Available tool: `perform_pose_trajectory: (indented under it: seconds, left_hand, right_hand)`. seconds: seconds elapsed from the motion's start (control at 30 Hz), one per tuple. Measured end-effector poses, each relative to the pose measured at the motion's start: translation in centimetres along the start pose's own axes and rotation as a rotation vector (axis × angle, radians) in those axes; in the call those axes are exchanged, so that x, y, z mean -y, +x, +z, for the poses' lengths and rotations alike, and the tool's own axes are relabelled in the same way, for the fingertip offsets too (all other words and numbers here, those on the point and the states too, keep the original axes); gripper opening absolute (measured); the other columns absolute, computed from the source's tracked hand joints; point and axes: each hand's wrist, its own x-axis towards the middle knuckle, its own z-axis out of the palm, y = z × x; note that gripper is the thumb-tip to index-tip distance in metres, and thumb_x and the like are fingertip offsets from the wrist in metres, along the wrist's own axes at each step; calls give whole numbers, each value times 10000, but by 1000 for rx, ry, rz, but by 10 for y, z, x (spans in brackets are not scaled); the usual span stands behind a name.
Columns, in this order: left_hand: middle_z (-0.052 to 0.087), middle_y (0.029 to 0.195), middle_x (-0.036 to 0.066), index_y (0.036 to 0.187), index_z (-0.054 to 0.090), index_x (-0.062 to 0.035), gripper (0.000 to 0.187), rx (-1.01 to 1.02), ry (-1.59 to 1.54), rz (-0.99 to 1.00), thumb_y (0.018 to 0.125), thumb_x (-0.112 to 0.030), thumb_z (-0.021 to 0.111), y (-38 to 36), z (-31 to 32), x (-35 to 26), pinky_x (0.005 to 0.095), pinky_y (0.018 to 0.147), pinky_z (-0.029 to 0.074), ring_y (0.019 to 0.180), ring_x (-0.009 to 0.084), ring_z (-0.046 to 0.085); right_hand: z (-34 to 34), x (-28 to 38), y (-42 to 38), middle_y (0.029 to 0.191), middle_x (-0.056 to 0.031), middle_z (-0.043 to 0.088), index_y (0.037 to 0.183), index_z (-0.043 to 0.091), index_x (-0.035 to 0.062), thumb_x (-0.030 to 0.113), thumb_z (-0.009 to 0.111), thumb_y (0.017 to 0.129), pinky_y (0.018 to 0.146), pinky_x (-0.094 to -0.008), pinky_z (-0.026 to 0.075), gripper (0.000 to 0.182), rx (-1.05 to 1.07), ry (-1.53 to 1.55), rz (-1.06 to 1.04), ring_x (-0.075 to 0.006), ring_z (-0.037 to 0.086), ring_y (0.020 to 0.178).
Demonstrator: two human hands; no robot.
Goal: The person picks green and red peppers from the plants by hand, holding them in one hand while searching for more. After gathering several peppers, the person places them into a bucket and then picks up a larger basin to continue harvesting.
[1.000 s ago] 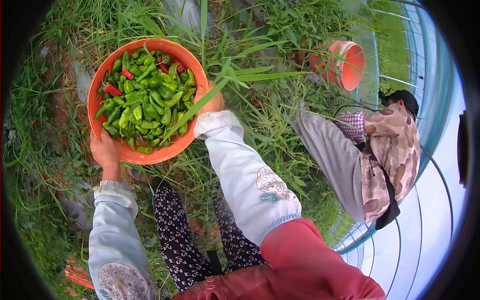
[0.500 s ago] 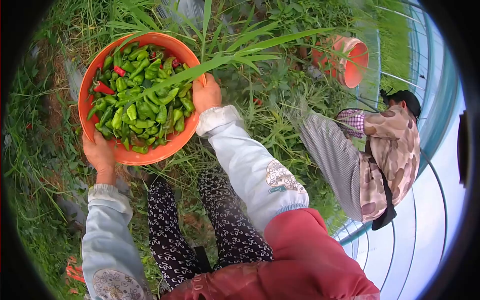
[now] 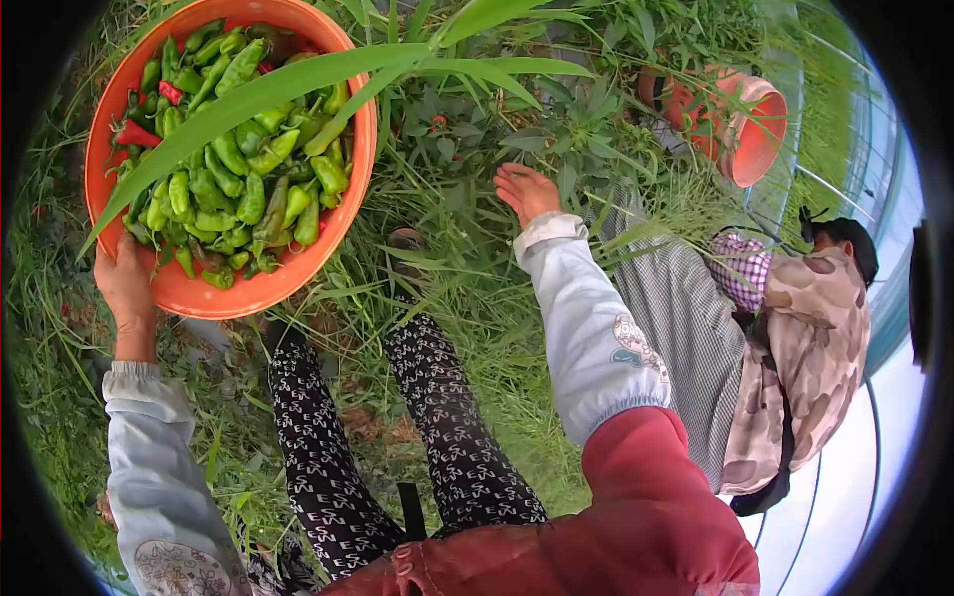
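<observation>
My left hand grips the lower left rim of an orange basin, which is tilted toward me at the upper left. Inside the basin lies a heap of green peppers, with a few red peppers among them. A long grass blade hangs across the front of the basin and hides part of the heap. To the right, apart from the basin, my right hand is held over the green plants with its fingers stretched out and nothing in it.
A co-worker in a patterned jacket bends over at the right. Near that person an orange bucket lies on its side among the plants. Weeds and grass cover the ground around my legs. Curved greenhouse ribs rise at the far right.
My right hand has let go of the basin's rim and moved right, opening. The basin, still in my left hand, has shifted to the upper left in view.
</observation>
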Motion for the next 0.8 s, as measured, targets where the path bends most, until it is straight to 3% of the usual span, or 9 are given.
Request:
perform_pose_trajectory:
  seconds: [0.03,0.1,0.17,0.3,0.43,0.5,0.53,0.63,0.8]
  left_hand:
    - [613,1052,87,1153,523,30,283,0,3,-2,921,-127,485,2,-1,0,280,775,482,885,144,593]
    - [611,1060,84,1160,525,26,293,-23,84,-15,922,-144,495,6,-5,2,278,791,476,899,140,587]
    - [611,1066,88,1160,527,30,304,-32,114,1,923,-158,501,12,-11,10,280,800,472,902,143,587]
    - [615,1060,100,1140,534,41,307,-3,108,-52,921,-172,503,23,-21,25,286,800,473,903,158,596]
    - [595,1122,76,1196,505,17,317,14,106,-80,934,-161,483,25,-24,25,283,839,455,976,153,577]
    - [594,1121,70,1190,513,8,310,16,34,-98,934,-165,485,24,-25,23,279,831,456,978,148,576]
    - [594,1121,70,1190,513,8,310,13,38,-97,934,-165,485,24,-25,21,279,831,456,978,148,576]
    - [595,1104,57,1185,521,3,307,25,31,-99,932,-170,490,20,-23,20,274,823,454,969,133,570]
    - [605,1095,68,1157,538,15,309,-19,110,-61,923,-182,498,22,-23,18,281,841,453,966,148,579]
  right_hand:
    - [2,-6,14,1053,-173,619,1110,570,30,157,565,848,758,-338,516,291,0,0,4,-296,636,856]
    - [-2,-33,52,969,-133,650,1033,629,13,117,557,865,716,-324,511,210,72,-822,-271,-219,633,855]
    - [-14,-76,96,859,-117,662,978,660,28,163,582,829,648,-317,491,216,-11,-637,-258,-185,632,793]
    - [19,-39,54,818,-114,657,967,644,38,246,658,744,672,-326,483,305,-178,-856,-269,-196,631,756]
    - [34,-43,82,824,-129,645,939,611,30,266,675,719,707,-352,477,329,-464,-488,-399,-265,618,755]
    - [16,-60,125,904,-169,627,968,596,17,281,685,699,782,-357,450,387,-362,-719,-815,-290,595,836]
    - [19,-52,121,904,-169,627,968,596,17,281,685,699,782,-357,450,387,-358,-715,-815,-290,595,836]
    - [29,-3,97,1048,-147,606,1091,556,-31,333,697,669,873,-329,389,575,31,-545,-261,-255,552,978]
    - [34,-29,128,1059,-144,601,1139,525,-28,271,734,650,891,-325,397,610,47,-517,-303,-245,555,979]
